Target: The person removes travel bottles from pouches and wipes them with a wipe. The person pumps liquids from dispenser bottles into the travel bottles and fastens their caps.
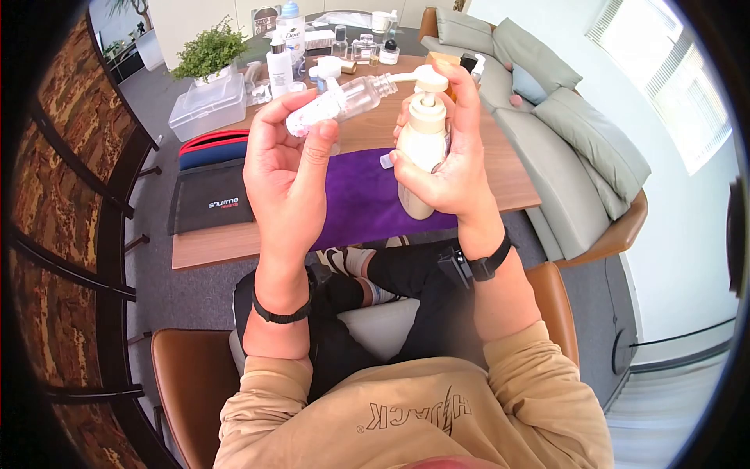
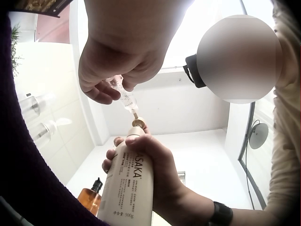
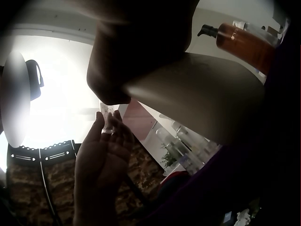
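Note:
My left hand (image 1: 291, 176) pinches a small clear bottle (image 1: 361, 95) with a printed label, tilted so its uncapped neck points right. In my right hand (image 1: 461, 160) is a cream pump bottle (image 1: 418, 144), gripped around its body, with a finger on the pump head (image 1: 430, 77). The pump's spout meets the mouth of the small bottle. Seen from below in the left wrist view, the pump bottle (image 2: 127, 188) carries printed lettering, and the spout tip sits at the small bottle's (image 2: 126, 98) neck. Both bottles are held up over the table.
A purple cloth (image 1: 351, 199) covers the table's (image 1: 508, 168) middle, with a small white cap (image 1: 386, 161) on it. A black pouch (image 1: 211, 199) and a clear plastic box (image 1: 205, 108) lie left. Several bottles stand behind, among them an amber pump bottle (image 2: 89, 201).

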Available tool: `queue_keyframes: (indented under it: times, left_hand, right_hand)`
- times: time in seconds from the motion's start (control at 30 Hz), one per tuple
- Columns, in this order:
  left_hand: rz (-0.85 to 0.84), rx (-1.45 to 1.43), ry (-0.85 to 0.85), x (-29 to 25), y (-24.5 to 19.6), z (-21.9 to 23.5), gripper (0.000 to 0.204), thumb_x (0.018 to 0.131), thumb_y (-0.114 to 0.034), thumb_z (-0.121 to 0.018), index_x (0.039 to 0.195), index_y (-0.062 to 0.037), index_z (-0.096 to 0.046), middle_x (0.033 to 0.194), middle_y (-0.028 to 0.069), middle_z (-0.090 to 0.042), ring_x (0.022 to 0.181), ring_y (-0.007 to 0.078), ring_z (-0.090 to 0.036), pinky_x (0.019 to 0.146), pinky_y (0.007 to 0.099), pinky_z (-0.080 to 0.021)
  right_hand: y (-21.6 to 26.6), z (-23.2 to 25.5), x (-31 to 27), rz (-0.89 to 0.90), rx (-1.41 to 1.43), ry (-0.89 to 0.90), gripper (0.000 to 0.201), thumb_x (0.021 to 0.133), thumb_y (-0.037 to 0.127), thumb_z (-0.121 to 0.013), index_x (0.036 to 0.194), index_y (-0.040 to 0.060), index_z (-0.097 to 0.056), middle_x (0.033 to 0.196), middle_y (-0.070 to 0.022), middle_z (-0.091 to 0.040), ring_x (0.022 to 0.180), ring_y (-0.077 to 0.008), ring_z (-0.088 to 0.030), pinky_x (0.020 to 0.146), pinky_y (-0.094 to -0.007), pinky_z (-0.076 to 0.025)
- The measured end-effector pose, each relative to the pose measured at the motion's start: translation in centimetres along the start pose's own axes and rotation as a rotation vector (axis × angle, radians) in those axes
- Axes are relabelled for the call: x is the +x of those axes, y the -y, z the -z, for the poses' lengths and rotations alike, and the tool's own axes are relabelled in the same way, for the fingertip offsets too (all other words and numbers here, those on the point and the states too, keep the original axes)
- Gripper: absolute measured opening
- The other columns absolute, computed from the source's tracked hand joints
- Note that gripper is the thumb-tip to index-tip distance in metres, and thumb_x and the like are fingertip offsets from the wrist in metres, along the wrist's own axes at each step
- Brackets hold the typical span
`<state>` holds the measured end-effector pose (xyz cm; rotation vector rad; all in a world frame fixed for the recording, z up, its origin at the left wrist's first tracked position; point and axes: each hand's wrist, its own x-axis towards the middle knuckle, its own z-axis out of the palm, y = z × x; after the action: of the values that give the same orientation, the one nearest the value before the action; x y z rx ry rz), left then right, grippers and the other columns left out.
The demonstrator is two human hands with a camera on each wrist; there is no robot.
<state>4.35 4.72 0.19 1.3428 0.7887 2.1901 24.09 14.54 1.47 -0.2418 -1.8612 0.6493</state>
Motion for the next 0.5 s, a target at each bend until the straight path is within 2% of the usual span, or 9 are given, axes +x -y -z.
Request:
queue_keyframes:
  times: [0.33, 0.5]
  left_hand:
    - [0.007, 0.019, -0.003, 0.03, 0.09, 0.13, 0.041, 0.112, -0.009, -0.08, 0.148, 0.0014, -0.063, 0.128, 0.0081, -0.076, 0.11, 0.0106, -0.071, 0.095, 0.0267, -0.058]
    - [0.026, 0.032, -0.006, -0.05, 0.0, -0.05, 0.041, 0.112, -0.009, -0.08, 0.148, 0.0014, -0.063, 0.128, 0.0079, -0.076, 0.11, 0.0103, -0.071, 0.096, 0.0266, -0.057]
  right_hand:
    - [0.09, 0.06, -0.02, -0.018, 0.02, 0.007, 0.113, 0.079, 0.0, -0.085, 0.179, 0.0173, -0.035, 0.116, -0.0054, -0.067, 0.099, -0.0142, -0.068, 0.089, -0.0328, -0.058]
    - [-0.12, 0.08, 0.01, -0.006, 0.029, 0.015, 0.113, 0.079, 0.0, -0.085, 0.179, 0.0159, -0.034, 0.117, -0.0054, -0.067, 0.104, -0.0147, -0.068, 0.094, -0.033, -0.058]
